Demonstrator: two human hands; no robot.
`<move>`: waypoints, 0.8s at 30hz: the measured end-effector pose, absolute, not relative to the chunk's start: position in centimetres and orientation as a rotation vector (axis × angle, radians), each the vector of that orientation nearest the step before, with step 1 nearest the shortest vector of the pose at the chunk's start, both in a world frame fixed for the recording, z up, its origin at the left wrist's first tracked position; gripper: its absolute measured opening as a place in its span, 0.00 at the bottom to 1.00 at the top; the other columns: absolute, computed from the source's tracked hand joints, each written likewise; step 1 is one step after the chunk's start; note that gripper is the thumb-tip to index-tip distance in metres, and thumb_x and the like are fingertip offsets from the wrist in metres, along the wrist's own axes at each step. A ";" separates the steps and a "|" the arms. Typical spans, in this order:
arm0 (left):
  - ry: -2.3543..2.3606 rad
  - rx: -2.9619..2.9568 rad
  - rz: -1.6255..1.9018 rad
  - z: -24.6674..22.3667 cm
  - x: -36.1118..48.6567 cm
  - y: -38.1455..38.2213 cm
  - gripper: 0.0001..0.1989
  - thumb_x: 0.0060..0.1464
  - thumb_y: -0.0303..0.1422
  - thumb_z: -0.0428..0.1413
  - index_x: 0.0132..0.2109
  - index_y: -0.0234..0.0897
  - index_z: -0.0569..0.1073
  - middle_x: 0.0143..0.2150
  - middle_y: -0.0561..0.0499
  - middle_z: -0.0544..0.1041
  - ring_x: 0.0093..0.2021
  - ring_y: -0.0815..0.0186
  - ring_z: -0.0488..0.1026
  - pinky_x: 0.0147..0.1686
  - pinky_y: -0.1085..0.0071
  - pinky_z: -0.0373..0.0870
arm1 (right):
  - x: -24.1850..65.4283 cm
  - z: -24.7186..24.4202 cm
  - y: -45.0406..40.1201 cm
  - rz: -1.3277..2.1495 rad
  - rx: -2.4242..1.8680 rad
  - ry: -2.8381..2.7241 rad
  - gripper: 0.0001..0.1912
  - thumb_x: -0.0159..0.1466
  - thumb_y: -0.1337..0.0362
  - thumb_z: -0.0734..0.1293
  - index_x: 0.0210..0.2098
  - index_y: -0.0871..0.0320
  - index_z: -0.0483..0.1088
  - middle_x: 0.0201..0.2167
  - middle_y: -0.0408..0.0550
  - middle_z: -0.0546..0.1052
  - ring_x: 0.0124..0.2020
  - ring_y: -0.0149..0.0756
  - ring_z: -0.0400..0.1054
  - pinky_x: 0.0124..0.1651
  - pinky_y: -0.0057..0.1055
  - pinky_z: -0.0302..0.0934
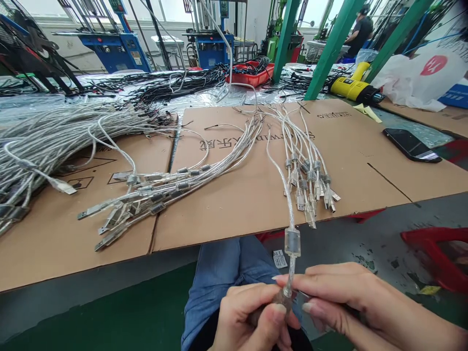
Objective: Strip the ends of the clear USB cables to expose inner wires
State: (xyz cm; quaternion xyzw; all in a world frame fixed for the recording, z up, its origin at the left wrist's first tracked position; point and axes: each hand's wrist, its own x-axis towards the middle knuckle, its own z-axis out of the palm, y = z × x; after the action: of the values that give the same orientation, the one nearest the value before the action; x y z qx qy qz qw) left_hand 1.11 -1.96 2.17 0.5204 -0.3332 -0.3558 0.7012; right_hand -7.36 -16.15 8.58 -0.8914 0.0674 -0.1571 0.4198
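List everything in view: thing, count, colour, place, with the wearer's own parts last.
held cable: one, silvery, cardboard to hands
left pile: many cables, silvery
middle bundle: several cables, silvery
right bundle: several cables, silvery
cardboard: multiple sheets, brown, worktop
phone: one, black, right
power tool: one, yellow-black, beyond phone
bag: one, white, far right
tray: one, red, behind
dark cables: many, black, behind
posts: three, green, back right
machines: several, blue or green, background
person: one, dark top, background
legs: two, blue jeans, below
left hand: one, gripping cable end
right hand: one, beside it
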 end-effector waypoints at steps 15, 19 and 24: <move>-0.287 0.597 -1.075 0.6 -0.1 -2.6 0.09 0.47 0.29 0.61 0.39 0.41 0.79 0.25 0.53 0.77 0.22 0.78 0.73 0.24 0.87 0.72 | -8.1 4.5 -14.1 -0.774 -1.958 0.191 0.14 0.56 0.80 0.67 0.36 0.55 0.71 0.27 0.42 0.71 0.24 0.29 0.67 0.23 0.23 0.61; -0.268 0.734 -1.114 0.9 0.1 -2.3 0.10 0.46 0.29 0.62 0.39 0.40 0.79 0.30 0.51 0.78 0.23 0.77 0.74 0.25 0.85 0.73 | -8.0 5.3 -14.8 -0.790 -1.999 0.149 0.12 0.54 0.81 0.67 0.32 0.58 0.72 0.24 0.42 0.71 0.24 0.28 0.67 0.25 0.21 0.62; -0.258 0.761 -1.083 1.1 0.0 -2.4 0.10 0.45 0.27 0.63 0.38 0.40 0.80 0.25 0.54 0.76 0.22 0.77 0.73 0.24 0.85 0.73 | -7.2 5.5 -15.1 -0.745 -2.013 0.133 0.08 0.54 0.77 0.68 0.27 0.58 0.70 0.22 0.41 0.71 0.20 0.26 0.66 0.21 0.20 0.59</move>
State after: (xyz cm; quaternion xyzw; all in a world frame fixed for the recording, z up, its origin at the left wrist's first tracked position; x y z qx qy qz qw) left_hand 0.03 -2.39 1.08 0.3524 -0.1194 -0.5013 0.7812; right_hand -7.22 -15.14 5.45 -0.8234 0.0545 -0.3048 0.4755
